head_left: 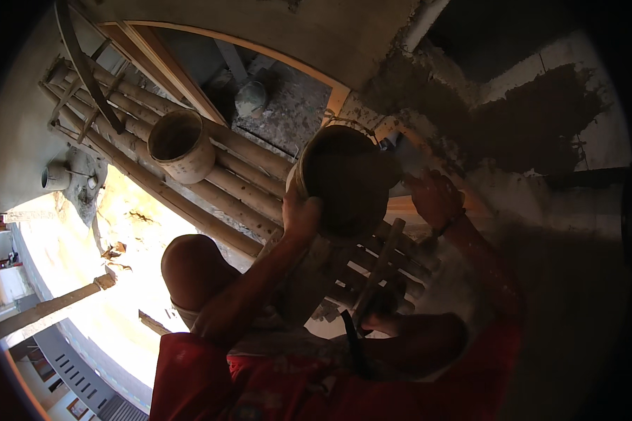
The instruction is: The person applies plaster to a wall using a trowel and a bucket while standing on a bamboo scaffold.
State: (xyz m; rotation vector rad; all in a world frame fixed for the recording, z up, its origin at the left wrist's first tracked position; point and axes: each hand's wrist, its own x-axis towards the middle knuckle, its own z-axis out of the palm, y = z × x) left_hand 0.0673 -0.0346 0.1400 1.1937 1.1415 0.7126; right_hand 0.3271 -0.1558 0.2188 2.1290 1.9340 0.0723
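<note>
My left hand grips the near-left rim of a round bucket, thumb over the edge. The bucket is tipped so its dark opening shows, and its contents are too dark to make out. At its right side my right hand is closed on a trowel, whose pale blade is smeared by motion close to the rim. Just beyond, a dark wet patch of mortar covers part of the wall. My bent knees show below the bucket.
A second bucket stands on a scaffold of round poles. Beyond it, a wooden frame borders an opening with another bucket on the floor below. A further bucket lies at left near bright ground. A curved strip crosses the scaffold.
</note>
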